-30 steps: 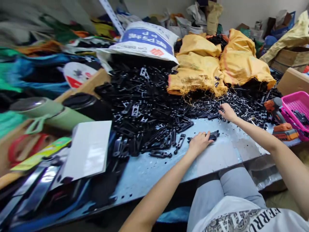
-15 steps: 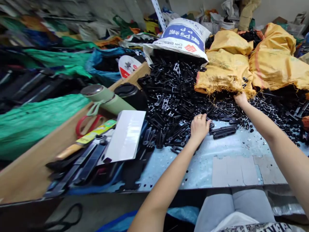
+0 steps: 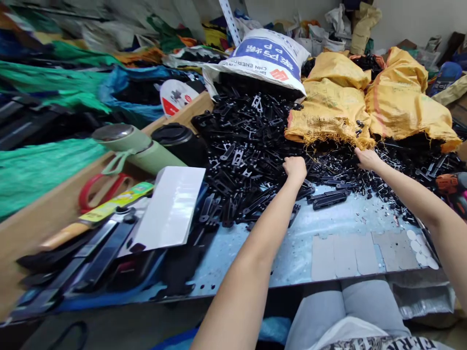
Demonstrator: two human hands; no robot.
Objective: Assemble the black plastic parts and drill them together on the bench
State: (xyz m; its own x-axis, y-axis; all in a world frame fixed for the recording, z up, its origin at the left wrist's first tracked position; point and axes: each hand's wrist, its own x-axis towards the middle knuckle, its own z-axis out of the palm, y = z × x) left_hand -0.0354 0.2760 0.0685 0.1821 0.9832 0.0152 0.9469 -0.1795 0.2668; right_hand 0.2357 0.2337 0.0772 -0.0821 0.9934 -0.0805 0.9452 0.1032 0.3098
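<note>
My left hand (image 3: 295,169) reaches into a heap of black plastic parts (image 3: 251,141), its fingers curled down and closed; whatever they hold is hidden. At the frayed mouth of a yellow woven sack (image 3: 328,114), my right hand (image 3: 368,159) has its fingers pinched together over small black pieces and pins (image 3: 368,177). What lies in that pinch cannot be made out. A longer black part (image 3: 330,199) rests on the blue tabletop (image 3: 292,248) between my forearms.
A white printed sack (image 3: 264,61) spills parts at the back. Left stand a green flask (image 3: 140,148), red-handled scissors (image 3: 87,192), a white box (image 3: 170,206) and a wooden side board (image 3: 54,209). An orange power tool (image 3: 452,183) lies at the right, near white discs (image 3: 423,249).
My left hand has moved farther into the heap, and its spread fingers have curled closed. My right hand stays by the sack mouth. The view has turned slightly to the right.
</note>
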